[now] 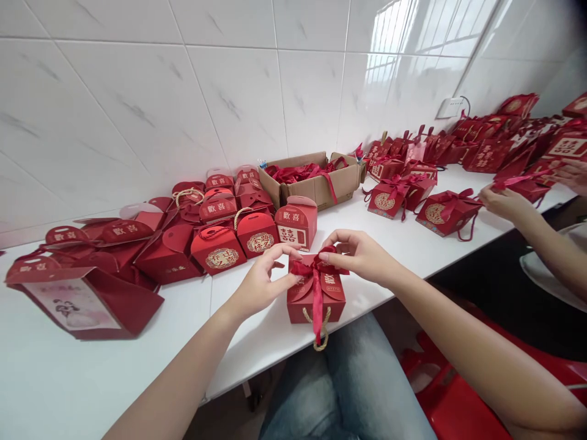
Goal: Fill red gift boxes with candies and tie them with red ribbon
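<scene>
In front of me a red gift box [296, 310] stands upright at the table's edge. A red ribbon [317, 299] is looped in a bow on its top, one tail hanging down the front. My left hand [266, 278] pinches the bow's left loop between thumb and fingers. On the other side, my right hand [360, 256] grips the ribbon near the knot, fingers curled. A twisted gold cord handle [321, 343] dangles below the box's front, past the table edge.
Several red boxes [220, 250] crowd the table [183, 330] to the left and behind. A cardboard box [316, 186] of ribbons sits against the wall. At right, bow-tied boxes [447, 212] stand near a co-worker's hands [511, 205]. A red stool [458, 403] is below.
</scene>
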The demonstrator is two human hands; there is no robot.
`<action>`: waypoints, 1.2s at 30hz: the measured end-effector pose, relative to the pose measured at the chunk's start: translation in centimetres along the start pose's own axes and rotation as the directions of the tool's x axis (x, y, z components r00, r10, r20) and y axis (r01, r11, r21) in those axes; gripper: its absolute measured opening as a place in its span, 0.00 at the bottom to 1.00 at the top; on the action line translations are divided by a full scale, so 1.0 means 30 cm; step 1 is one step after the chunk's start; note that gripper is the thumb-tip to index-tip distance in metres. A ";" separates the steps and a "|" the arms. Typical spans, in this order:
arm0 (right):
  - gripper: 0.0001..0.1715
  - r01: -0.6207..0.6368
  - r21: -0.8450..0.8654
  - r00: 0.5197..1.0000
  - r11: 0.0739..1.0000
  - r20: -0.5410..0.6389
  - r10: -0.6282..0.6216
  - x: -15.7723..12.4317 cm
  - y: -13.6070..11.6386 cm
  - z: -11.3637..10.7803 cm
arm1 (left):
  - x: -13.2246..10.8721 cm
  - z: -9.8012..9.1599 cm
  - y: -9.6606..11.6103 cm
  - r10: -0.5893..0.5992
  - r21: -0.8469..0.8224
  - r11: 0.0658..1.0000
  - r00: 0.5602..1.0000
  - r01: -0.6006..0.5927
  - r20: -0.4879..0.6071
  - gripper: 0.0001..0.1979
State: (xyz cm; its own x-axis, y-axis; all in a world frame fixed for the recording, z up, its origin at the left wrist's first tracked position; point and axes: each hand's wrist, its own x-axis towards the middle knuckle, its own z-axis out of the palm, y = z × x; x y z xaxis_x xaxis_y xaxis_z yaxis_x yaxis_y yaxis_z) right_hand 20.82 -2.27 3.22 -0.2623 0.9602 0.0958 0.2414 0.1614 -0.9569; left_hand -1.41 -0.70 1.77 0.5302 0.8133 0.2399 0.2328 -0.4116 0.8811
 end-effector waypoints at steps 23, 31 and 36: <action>0.17 0.140 0.133 0.990 0.981 -0.053 -0.134 0.007 0.019 0.013 | 0.002 0.039 -0.012 0.197 0.259 0.956 0.958 -0.140 -0.207 0.06; 0.16 0.079 0.171 0.997 0.982 -0.016 -0.078 0.004 0.015 0.010 | -0.002 0.044 -0.012 0.275 0.337 0.919 0.945 -0.204 -0.179 0.08; 0.15 0.039 0.315 0.999 0.948 0.022 -0.048 0.004 0.012 0.002 | -0.006 0.043 -0.004 0.218 0.236 0.954 0.966 -0.182 -0.136 0.06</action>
State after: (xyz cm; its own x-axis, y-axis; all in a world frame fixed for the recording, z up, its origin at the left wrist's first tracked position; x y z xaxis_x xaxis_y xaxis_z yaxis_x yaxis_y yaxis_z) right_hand 20.82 -2.10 2.86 -0.2938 0.9462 0.1358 -0.0757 0.1186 -0.9901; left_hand -0.47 -1.32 1.09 0.4521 0.7522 0.4794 0.3185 -0.6381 0.7010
